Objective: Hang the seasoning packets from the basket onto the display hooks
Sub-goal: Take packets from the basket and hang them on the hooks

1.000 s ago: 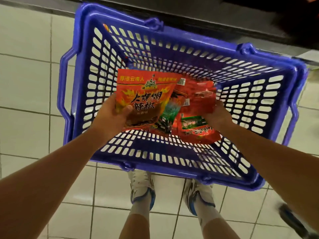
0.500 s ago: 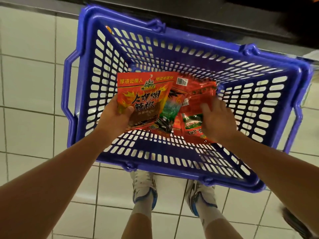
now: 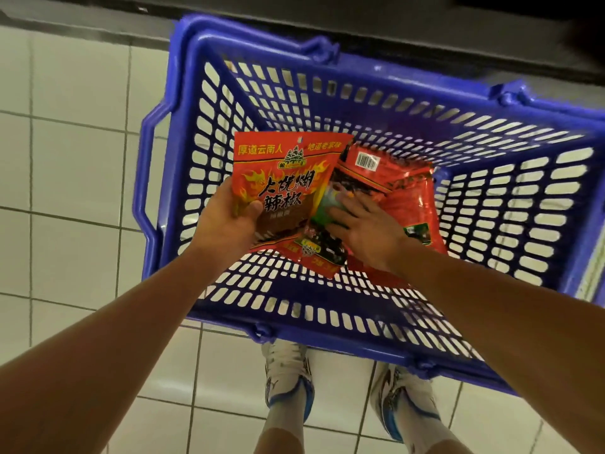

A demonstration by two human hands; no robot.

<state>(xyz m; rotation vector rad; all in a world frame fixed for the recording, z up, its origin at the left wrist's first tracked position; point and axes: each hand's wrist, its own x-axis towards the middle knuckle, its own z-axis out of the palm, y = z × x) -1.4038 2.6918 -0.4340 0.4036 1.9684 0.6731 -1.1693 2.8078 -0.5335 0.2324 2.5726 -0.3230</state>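
A blue plastic basket sits on the tiled floor in front of my feet. My left hand grips a red chili seasoning packet with flame print by its lower left edge, lifted above the basket floor. My right hand reaches into the pile of red packets on the basket floor, its fingers spread on a packet with a green label. Another packet lies barcode side up. No display hooks are in view.
White floor tiles surround the basket. A dark shelf base runs along the top, just behind the basket. My two white shoes stand right below the basket's near rim.
My right hand has slid left across the pile, from the right-hand packets onto the green-labelled one. The left hand keeps its grip on the flame-print packet. The camera has shifted, so the basket sits further right.
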